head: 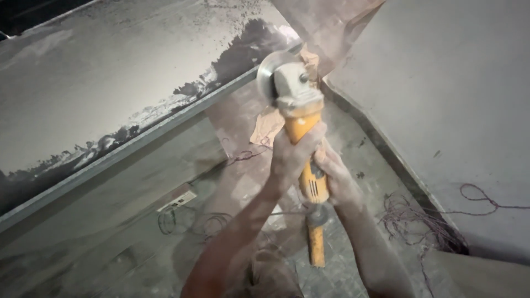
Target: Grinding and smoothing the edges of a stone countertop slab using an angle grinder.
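Note:
I hold a yellow angle grinder [302,124] up in front of me with both hands. My left hand [292,154] is wrapped around its body just below the grey dusty head. My right hand [338,179] grips the rear of the handle. The round disc [268,77] sits at the top left of the tool, close to the edge of a long dust-covered stone slab [110,83]. The tool's yellow tail [316,245] and its cord hang down between my forearms.
A second pale slab [452,110] stands at the right. Tangled reddish thread [419,221] lies on the dusty floor by it. A piece of brown cardboard [268,127] lies behind the grinder, and a dark coiled wire [187,221] is at the lower left.

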